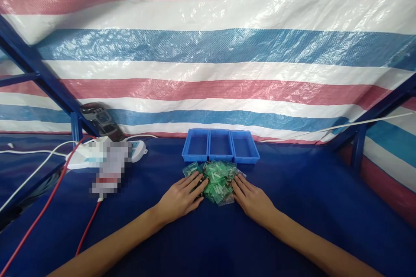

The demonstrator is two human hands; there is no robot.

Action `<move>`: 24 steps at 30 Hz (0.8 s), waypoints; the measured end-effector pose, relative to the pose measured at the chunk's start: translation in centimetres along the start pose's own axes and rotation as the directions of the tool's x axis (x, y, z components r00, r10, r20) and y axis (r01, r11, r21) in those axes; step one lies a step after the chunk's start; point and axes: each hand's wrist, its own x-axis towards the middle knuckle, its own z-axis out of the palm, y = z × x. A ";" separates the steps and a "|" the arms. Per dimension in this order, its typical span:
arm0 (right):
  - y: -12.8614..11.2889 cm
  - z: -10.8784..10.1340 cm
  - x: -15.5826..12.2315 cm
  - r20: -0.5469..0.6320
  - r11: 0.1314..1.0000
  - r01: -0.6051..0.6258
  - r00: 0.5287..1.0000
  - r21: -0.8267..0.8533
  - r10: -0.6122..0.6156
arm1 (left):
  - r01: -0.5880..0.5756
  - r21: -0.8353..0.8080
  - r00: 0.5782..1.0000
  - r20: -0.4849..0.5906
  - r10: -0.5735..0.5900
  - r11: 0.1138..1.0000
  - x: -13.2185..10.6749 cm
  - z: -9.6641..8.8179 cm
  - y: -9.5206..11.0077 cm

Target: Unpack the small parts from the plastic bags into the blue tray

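A heap of small clear and green plastic bags (217, 177) with small parts inside lies on the dark blue table (214, 238). On the heap's left side rests my left hand (180, 197), its fingers stretched out over the edge of the bags. From the right, my right hand (253, 199) touches the heap with its fingers extended. Neither hand grips a bag. Just behind the bags stand three blue bins side by side: a left bin (195, 156), a middle bin (221, 155) and a right bin (246, 156). No contents show in them.
At the left lies a white power strip (138, 151) with a blurred-out object (112, 166) over it. A red cable (55, 194) and white cables run there. A dark bottle-like object (104, 123) leans near the blue frame (48, 82). A striped tarp (227, 47) hangs behind.
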 end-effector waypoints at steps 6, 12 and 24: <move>1.2 -1.1 0.4 -0.021 0.995 0.093 0.995 0.024 -0.093 | 0.028 -0.105 0.989 0.147 -0.013 0.994 0.1 -2.1 -0.6; 2.8 -2.2 1.5 -0.035 0.984 0.155 0.988 0.089 -0.153 | 0.022 -0.215 0.975 0.222 0.027 0.976 -1.8 -4.8 -1.6; 6.0 -5.8 8.1 0.217 0.955 0.193 0.946 0.224 -0.242 | -0.093 -0.076 0.987 0.124 0.102 0.993 -1.5 -4.0 -1.5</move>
